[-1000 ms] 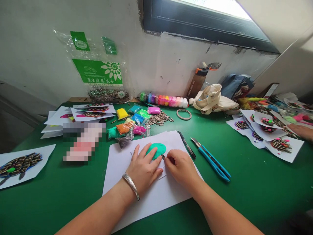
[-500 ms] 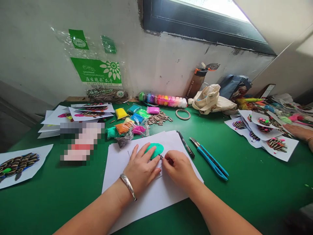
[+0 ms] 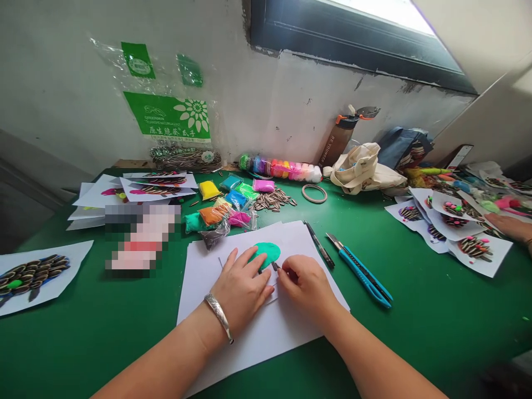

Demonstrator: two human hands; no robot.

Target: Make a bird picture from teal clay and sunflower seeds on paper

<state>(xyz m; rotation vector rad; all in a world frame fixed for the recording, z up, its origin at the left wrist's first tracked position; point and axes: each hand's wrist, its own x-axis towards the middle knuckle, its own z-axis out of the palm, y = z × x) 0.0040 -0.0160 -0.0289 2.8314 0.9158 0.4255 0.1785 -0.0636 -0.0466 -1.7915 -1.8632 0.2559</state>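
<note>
A flat teal oval of modelling clay (image 3: 271,252) lies on a stack of white paper (image 3: 199,327) in front of me. My left hand (image 3: 245,285), with a silver bangle at the wrist, lies with fingers spread over the paper and the oval's lower left edge. Between the thumb and fingertips of my right hand (image 3: 305,282) is a small dark sunflower seed (image 3: 275,266), right at the oval's lower edge. My left fingers hide part of the clay.
Behind the paper are small bags of coloured clay (image 3: 214,215) and loose sunflower seeds (image 3: 275,199). To the right lie a pen (image 3: 319,244), a blue utility knife (image 3: 361,271) and a tape roll (image 3: 315,193). Seed pictures (image 3: 474,246) lie near another person's hand (image 3: 509,226).
The view has shifted slightly, so the table things sit a little further right. My right hand still pinches the seed at the clay's edge; my left hand has barely moved.
</note>
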